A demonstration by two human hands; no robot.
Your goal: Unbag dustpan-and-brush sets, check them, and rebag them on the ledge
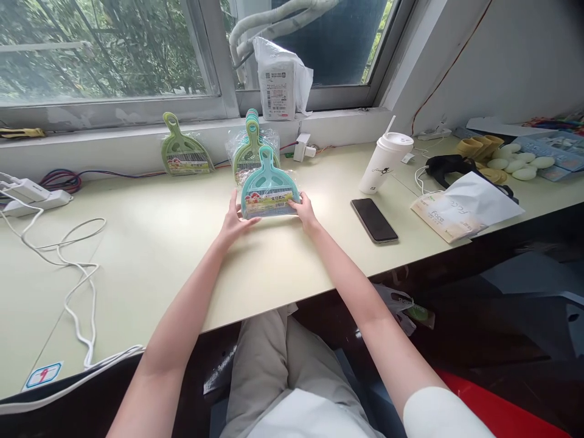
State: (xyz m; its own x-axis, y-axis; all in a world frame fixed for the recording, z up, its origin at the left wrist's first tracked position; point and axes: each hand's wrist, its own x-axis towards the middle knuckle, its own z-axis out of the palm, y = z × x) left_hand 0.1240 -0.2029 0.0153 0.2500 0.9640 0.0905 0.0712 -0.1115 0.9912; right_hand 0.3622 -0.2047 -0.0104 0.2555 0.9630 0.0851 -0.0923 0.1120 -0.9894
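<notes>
A teal dustpan set (pixel 269 188) in clear plastic, with a printed label, stands upright on the table between my two hands. My left hand (pixel 236 224) grips its lower left edge, thumb along the bottom. At its lower right side, my right hand (pixel 305 210) holds the edge with the fingers on the label. Right behind it stands a row of several wrapped green and teal dustpan sets (pixel 252 143). Another green dustpan set (pixel 185 149) leans on the wall under the window, further left.
To the right are a white cup with straw (pixel 385 164), a black phone (pixel 375 220) and a tissue pack (pixel 449 213). A wrapped box (pixel 279 88) stands on the sill. White cables (pixel 82 274) and a power strip (pixel 39 203) lie at the left.
</notes>
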